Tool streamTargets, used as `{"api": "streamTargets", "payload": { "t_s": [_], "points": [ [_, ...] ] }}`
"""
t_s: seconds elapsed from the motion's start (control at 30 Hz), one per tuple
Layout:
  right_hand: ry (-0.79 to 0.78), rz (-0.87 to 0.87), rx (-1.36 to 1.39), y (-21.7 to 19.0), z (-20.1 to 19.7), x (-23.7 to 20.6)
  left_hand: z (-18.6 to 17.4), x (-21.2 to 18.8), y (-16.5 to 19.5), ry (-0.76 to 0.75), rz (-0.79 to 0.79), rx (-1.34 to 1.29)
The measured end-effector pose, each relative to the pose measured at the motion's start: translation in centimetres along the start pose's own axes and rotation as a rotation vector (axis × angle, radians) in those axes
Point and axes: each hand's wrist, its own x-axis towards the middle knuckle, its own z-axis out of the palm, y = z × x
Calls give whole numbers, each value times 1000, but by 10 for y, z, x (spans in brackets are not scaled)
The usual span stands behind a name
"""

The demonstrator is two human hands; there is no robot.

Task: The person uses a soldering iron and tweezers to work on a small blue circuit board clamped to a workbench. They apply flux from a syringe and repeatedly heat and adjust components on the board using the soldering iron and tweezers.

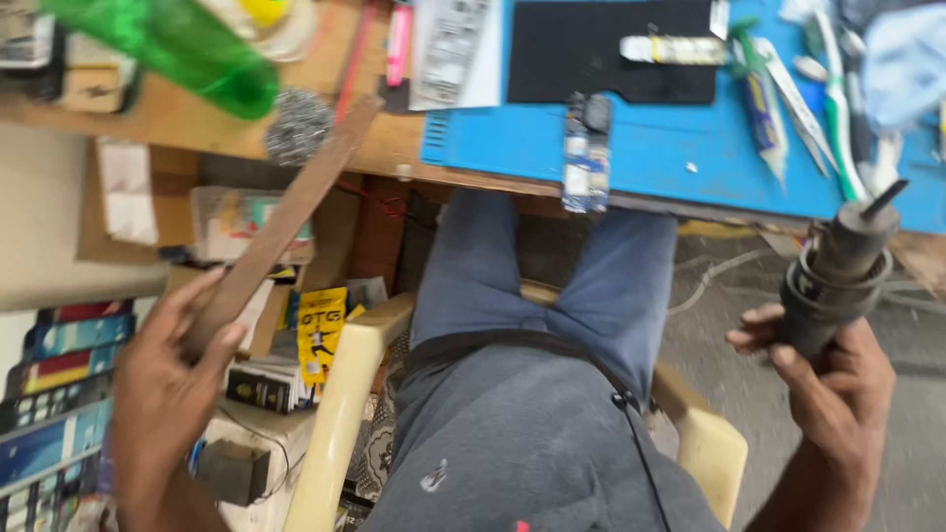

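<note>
Soldering iron (838,271) upright in the right hand (828,384), off the edge of the blue mat (650,148).

Left hand (163,379) grips a long brown strip (281,222) (tilted toward the steel wool (298,125)); swinging it could knock the green bottle (177,44), and the iron's tip might graze the mat's clutter.
</note>
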Motion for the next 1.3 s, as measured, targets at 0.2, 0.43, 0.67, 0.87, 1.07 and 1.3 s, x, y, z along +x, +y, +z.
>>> {"api": "streamTargets", "payload": {
  "t_s": [0.2, 0.43, 0.67, 0.87, 1.07, 1.3],
  "points": [
    [-20, -182, 193, 10, 1, 3, 38, 53, 39, -152, 369, 64],
    [33, -191, 180, 5, 5, -25, 104, 155, 79, -512, 679, 35],
    [83, -126, 112, 10, 0, -34, 121, 188, 79, -565, 702, 83],
    [85, -147, 147, 9, 10, -20, 125, 190, 84, -344, 938, 329],
    [78, -163, 71, 37, 47, -10, 126, 192, 80, -248, 1095, 369],
    [-177, -137, -36, 119, 160, 8, 212, 56, 66, -591, 799, -423]
  ]
}}
